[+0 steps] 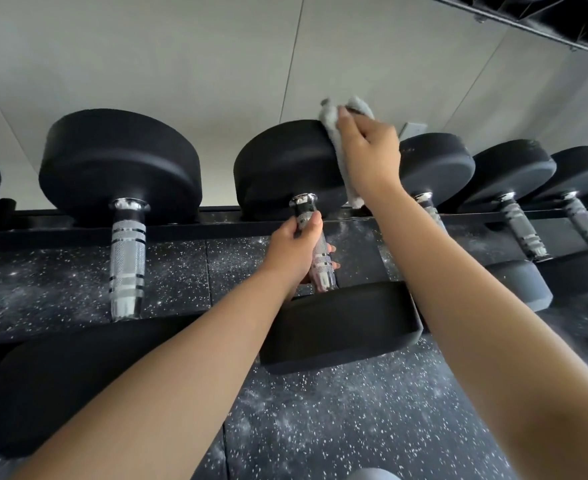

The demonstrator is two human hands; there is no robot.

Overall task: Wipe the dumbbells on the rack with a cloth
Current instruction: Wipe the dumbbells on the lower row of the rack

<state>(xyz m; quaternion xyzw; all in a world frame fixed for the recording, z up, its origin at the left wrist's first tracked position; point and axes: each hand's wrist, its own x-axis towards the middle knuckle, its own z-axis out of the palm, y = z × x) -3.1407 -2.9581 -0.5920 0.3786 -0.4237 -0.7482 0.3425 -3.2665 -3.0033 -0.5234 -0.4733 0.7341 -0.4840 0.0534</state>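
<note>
A black dumbbell (285,168) with a knurled chrome handle (320,258) lies across the black rack (181,230) in the middle of the view. My left hand (296,251) grips that handle from the left. My right hand (368,150) holds a light grey cloth (334,133) and presses it against the right edge of the dumbbell's far head. Part of the cloth hangs below my wrist. The near head (341,327) sits low, between my forearms.
A larger dumbbell (119,168) lies to the left, and several smaller ones (514,174) line the rack to the right. Behind the rack is a pale wall (181,64). Dark speckled rubber floor (355,410) shows below.
</note>
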